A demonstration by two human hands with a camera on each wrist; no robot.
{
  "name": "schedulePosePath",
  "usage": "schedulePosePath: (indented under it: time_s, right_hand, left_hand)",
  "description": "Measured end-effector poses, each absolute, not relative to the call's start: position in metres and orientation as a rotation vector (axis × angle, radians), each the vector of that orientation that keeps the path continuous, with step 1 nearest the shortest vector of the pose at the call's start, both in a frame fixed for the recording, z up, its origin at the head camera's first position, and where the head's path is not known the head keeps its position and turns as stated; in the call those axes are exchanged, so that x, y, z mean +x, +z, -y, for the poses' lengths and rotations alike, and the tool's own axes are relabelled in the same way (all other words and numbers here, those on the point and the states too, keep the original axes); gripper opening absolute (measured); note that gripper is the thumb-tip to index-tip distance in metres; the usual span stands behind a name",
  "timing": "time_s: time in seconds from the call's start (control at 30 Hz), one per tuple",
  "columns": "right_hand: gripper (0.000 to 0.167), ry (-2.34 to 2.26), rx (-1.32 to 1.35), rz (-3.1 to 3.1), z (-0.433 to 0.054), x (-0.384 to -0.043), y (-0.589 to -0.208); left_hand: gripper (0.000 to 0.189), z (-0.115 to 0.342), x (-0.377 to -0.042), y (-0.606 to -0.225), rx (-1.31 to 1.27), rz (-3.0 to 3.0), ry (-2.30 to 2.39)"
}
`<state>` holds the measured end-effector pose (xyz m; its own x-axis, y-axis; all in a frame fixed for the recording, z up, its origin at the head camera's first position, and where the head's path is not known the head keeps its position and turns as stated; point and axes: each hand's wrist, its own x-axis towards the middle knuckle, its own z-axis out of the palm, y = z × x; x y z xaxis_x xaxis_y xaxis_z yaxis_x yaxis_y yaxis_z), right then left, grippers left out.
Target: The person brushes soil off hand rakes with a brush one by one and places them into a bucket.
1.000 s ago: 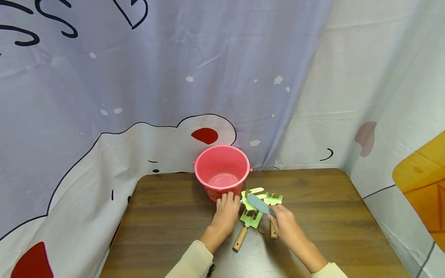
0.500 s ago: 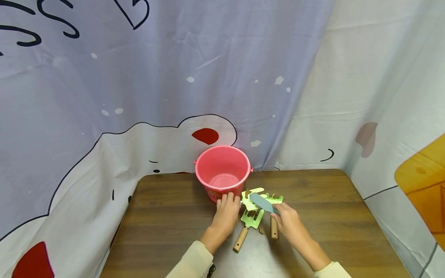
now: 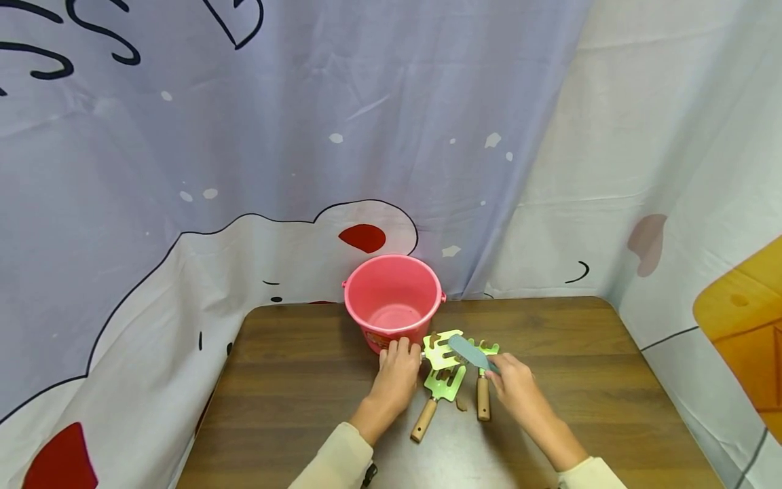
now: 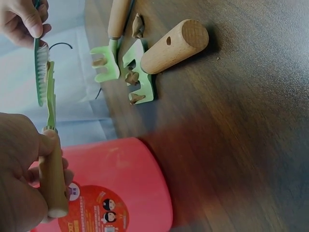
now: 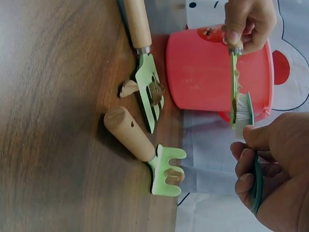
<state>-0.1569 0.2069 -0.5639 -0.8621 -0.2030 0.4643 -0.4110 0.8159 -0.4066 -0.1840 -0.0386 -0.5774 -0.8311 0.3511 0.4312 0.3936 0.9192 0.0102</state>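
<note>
My left hand (image 3: 396, 377) grips the wooden handle of a light green garden fork (image 3: 441, 349), its slotted head held up in front of the bucket. A teal brush (image 3: 469, 353) with white bristles is in my right hand (image 3: 514, 380), pinched by its handle. In the right wrist view the bristles (image 5: 244, 108) meet the fork head, where brown lumps cling. A second green garden fork (image 3: 444, 384) and a small green rake (image 4: 107, 65), both wooden-handled, lie on the table nearby. Brown lumps (image 4: 132, 77) sit on their heads.
A pink bucket (image 3: 391, 288) stands upright at the table's back edge, just behind my left hand. One loose brown lump (image 3: 461, 405) lies on the wooden table (image 3: 586, 380) between the lying tools. A printed curtain (image 3: 305, 136) hangs behind the table.
The brush in my right hand has slid to the right over the fork head, toward its tine ends, baring more of it. My left hand and the fork stay almost still.
</note>
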Motion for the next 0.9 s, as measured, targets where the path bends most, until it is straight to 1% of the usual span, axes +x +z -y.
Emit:
schedulePosePath:
  time_s: [0.23,0.5,0.67,0.9]
  right_hand:
    - [0.023,0.687,0.424,2.611,-0.223,-0.161,-0.564]
    - [0.024,0.691,0.358,2.609,-0.24,-0.164,-0.559]
    - [0.026,0.732,0.383,2.644,-0.235,-0.16,-0.554]
    - [0.025,0.763,0.492,2.606,-0.213,-0.153,-0.553]
  left_hand:
    - [0.021,0.043,-0.184,-0.579,-0.545,2.614,-0.142]
    - [0.017,0.046,-0.183,-0.578,-0.543,2.639,-0.162]
    - [0.016,0.043,-0.184,-0.578,-0.549,2.641,-0.174]
    - [0.018,0.038,-0.185,-0.575,-0.559,2.679,-0.167]
